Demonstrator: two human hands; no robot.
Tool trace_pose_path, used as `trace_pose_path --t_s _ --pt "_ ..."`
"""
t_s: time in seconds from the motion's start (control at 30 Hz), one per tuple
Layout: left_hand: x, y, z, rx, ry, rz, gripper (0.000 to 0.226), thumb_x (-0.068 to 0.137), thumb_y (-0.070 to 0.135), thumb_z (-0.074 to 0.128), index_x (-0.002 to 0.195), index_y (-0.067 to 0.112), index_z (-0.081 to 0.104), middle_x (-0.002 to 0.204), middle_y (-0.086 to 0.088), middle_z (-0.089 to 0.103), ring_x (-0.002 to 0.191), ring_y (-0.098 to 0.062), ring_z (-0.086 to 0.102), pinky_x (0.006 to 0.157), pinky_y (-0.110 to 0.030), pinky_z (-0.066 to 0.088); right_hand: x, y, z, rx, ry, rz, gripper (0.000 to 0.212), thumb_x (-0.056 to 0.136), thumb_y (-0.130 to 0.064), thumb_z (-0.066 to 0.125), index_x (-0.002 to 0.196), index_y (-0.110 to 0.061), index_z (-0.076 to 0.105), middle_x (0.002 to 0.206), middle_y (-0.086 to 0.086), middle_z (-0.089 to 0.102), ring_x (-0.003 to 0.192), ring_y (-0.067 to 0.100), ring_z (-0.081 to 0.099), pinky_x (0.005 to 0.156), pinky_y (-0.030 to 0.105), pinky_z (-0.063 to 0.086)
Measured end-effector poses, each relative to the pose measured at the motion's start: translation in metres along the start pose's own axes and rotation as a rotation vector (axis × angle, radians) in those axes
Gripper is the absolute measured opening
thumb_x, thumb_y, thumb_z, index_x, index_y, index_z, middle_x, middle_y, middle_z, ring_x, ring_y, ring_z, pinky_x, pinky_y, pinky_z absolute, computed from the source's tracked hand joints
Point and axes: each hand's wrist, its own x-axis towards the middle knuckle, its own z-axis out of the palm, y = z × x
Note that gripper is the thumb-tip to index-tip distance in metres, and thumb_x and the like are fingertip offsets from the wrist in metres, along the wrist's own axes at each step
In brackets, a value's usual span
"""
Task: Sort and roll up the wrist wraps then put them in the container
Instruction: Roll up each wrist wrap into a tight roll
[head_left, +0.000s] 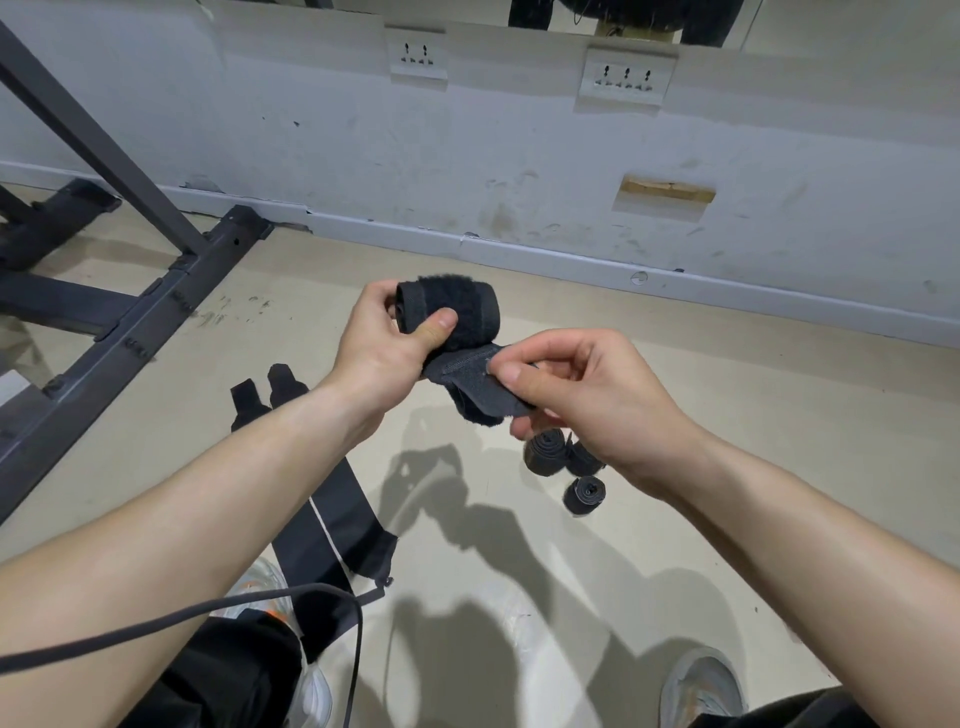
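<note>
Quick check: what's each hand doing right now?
Left hand: grips the rolled part of the black wrist wrap.
Right hand: pinches the same wrap's loose tail.

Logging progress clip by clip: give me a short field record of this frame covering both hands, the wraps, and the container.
stage: mid-roll, one wrap in hand
left hand: grips the rolled part of the wrist wrap
right hand: fingers pinch the loose tail
rolled wraps: three on the floor, below the right hand
flat wraps: unrolled on the floor under the left forearm
container: not in view
surroundings: metal rack frame at left
</note>
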Motion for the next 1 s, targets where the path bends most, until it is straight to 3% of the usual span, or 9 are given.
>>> trace_pose_path --t_s 0.1,0.2,0.27,0.37,0.57,0.67,0.73,0.87,1.0 --pt "-0.005 -0.004 0.003 -0.04 -0.065 -0.054 0.036 0.094 0.018 0.072 0.123 0.013 0.052 0.116 0.002 0.061 0.095 -0.015 0.069 0.071 -0.031 0.062 0.004 -0.007 -0.008 0.062 -0.049 -0.023 0.033 0.077 0.001 0.053 0.098 -0.01 0.074 0.068 0.004 0.073 0.071 0.025 0.074 0.071 0.029 0.058" --pt "-0.011 -0.006 0.008 -0.04 -0.134 -0.089 0.037 0.094 0.02 0.072 0.124 0.015 0.052 0.128 -0.002 0.062 0.092 -0.013 0.071 0.068 -0.029 0.061 0.007 -0.012 -0.018 -0.074 -0.094 -0.071 0.041 0.082 0.017 0.057 0.106 -0.012 0.072 0.073 0.004 0.076 0.087 0.022 0.076 0.081 0.027 0.06" --pt "-0.015 -0.006 0.009 -0.036 -0.188 -0.103 0.037 0.095 0.021 0.072 0.126 0.023 0.053 0.13 -0.004 0.061 0.089 -0.011 0.07 0.063 -0.025 0.058 0.01 -0.013 -0.021 -0.165 -0.061 -0.104 0.033 0.086 0.017 0.067 0.102 -0.012 0.072 0.075 0.009 0.074 0.077 0.02 0.075 0.082 0.031 0.061" --pt "-0.024 -0.005 0.012 -0.033 -0.318 -0.108 0.032 0.097 0.017 0.069 0.119 0.037 0.059 0.12 -0.006 0.061 0.087 -0.016 0.068 0.064 -0.026 0.056 0.014 -0.011 -0.023 -0.241 0.035 -0.171 0.013 0.09 0.003 0.073 0.091 -0.01 0.07 0.065 0.008 0.066 0.057 0.019 0.066 0.063 0.031 0.057" --pt "-0.043 0.002 0.024 -0.203 -0.553 -0.261 0.033 0.094 0.005 0.062 0.12 0.024 0.063 0.1 -0.006 0.07 0.088 -0.022 0.07 0.077 -0.038 0.06 0.021 -0.002 -0.027 -0.456 0.207 -0.251 0.014 0.084 -0.036 0.069 0.083 -0.023 0.063 0.057 -0.008 0.055 0.056 0.023 0.056 0.06 0.05 0.054" --pt "-0.05 0.009 0.029 -0.354 -0.568 -0.349 0.031 0.096 0.0 0.043 0.114 0.016 0.062 0.076 -0.001 0.066 0.057 -0.017 0.064 0.064 -0.035 0.059 0.025 0.004 -0.029 -0.491 0.306 -0.277 0.017 0.087 -0.036 0.069 0.082 -0.023 0.06 0.057 -0.004 0.055 0.055 0.019 0.054 0.059 0.045 0.052" --pt "-0.055 0.011 0.031 -0.409 -0.528 -0.389 0.023 0.099 0.013 0.044 0.115 0.015 0.061 0.076 0.0 0.06 0.046 -0.014 0.06 0.059 -0.032 0.057 0.025 0.008 -0.029 -0.56 0.365 -0.288 0.02 0.092 -0.03 0.071 0.082 -0.019 0.058 0.06 0.001 0.06 0.053 0.011 0.051 0.059 0.036 0.046" --pt "-0.057 0.005 0.034 -0.254 -0.506 -0.319 0.048 0.081 0.062 0.07 0.116 0.029 0.067 0.099 0.008 0.073 0.088 -0.016 0.074 0.083 -0.046 0.06 0.025 0.013 -0.026 -0.626 0.421 -0.269 0.021 0.094 -0.027 0.071 0.081 -0.019 0.056 0.059 -0.004 0.058 0.053 0.007 0.049 0.058 0.031 0.041" --pt "-0.06 -0.001 0.035 -0.076 -0.444 -0.139 0.03 0.085 0.019 0.083 0.107 0.029 0.065 0.102 0.0 0.068 0.087 -0.015 0.07 0.08 -0.041 0.064 0.026 0.013 -0.025 -0.622 0.427 -0.222 0.02 0.092 -0.027 0.072 0.079 -0.019 0.059 0.056 -0.004 0.057 0.052 0.006 0.049 0.057 0.028 0.04"
